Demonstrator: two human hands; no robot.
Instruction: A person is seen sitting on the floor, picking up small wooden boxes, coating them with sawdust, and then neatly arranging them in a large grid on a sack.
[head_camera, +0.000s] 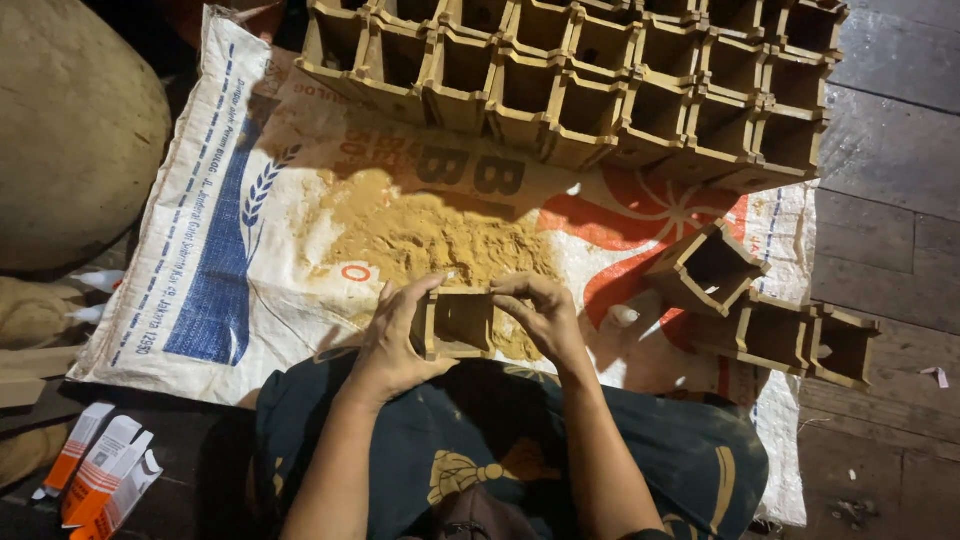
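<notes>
We hold a small open wooden box (458, 324) between both hands, just above our lap and at the near edge of the sawdust heap (430, 240). Our left hand (392, 345) grips the box's left wall, thumb on the near side and fingers (415, 292) curled over the top rim. Our right hand (545, 315) meets it from the right — its fingers (520, 285) bend down onto the far-right corner, pinching that wall. Both hands touch the box, neither one nearer than the other. The box lies with its long axis running left to right between the palms, its open mouth facing up toward us.

The heap sits on a printed woven sack (220, 250) spread over the plank floor (890, 160). Beyond the heap, a long stack of finished boxes (600, 80) runs across the far edge of the sack. To the right of the heap lie three loose boxes (770, 310) — one tilted, two side by side. Well to the left of the heap, off the sack, a few small orange-and-white cartons (100, 470) lie on the floor.
</notes>
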